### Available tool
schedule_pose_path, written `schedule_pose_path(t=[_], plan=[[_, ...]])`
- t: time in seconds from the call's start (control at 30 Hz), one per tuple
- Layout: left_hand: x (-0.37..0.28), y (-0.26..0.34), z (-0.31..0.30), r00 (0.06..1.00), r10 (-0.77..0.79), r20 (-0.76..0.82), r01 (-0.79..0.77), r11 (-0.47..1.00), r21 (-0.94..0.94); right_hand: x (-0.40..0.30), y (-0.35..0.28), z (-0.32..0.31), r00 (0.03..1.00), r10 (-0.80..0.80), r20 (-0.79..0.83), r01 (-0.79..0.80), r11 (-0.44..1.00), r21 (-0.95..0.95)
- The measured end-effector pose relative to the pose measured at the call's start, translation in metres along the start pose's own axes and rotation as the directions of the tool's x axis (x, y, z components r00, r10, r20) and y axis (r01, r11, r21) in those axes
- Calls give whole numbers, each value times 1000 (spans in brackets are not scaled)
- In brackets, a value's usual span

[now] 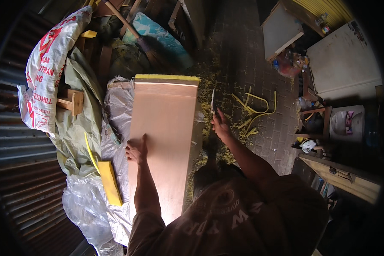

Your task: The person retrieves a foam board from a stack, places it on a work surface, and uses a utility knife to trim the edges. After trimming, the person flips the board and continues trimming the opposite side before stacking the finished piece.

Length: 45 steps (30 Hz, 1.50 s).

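A long plywood panel or flat box (163, 128) lies before me, with a strip of yellow foam (166, 77) along its far end. My left hand (137, 149) rests on the panel's left edge, thumb on the top face and fingers at the side. To the right of the panel, my right hand (221, 124) grips a knife (213, 100), its blade pointing away from me. A yellow foam block (109, 182) lies on the plastic sheeting left of the panel, with a thin foam strip (91, 152) by its upper end.
Cut foam strips (259, 110) and yellow crumbs lie on the paved floor at right. Plastic sheeting (115, 112) spreads beneath and beside the panel. A printed white sack (51, 70) is at upper left; a broom (144, 43) stands beyond the panel. Wooden cabinets (342, 60) are at right.
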State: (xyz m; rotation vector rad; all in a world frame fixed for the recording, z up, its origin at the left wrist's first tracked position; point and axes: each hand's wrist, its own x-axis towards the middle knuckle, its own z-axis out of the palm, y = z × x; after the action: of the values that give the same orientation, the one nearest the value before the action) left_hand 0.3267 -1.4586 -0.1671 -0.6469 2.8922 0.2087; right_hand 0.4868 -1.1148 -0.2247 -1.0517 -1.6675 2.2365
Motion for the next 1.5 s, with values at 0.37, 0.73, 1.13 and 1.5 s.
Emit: schedule_pose_path(t=[0.37, 0.73, 1.13, 1.5], plan=[[-100, -52, 24, 749, 656, 97, -655, 709, 260, 68, -32, 6, 977, -193, -88, 191, 981, -38], [-133, -66, 24, 787, 615, 39, -611, 769, 188, 18, -4, -16, 973, -210, -99, 210, 978, -13], [-133, -63, 24, 780, 626, 13, -621, 770, 150, 46, -40, -12, 968, -243, -69, 249, 964, 95], [-133, -72, 23, 787, 617, 0, -609, 775, 170, -4, -21, -4, 989, -138, -57, 144, 984, 101]])
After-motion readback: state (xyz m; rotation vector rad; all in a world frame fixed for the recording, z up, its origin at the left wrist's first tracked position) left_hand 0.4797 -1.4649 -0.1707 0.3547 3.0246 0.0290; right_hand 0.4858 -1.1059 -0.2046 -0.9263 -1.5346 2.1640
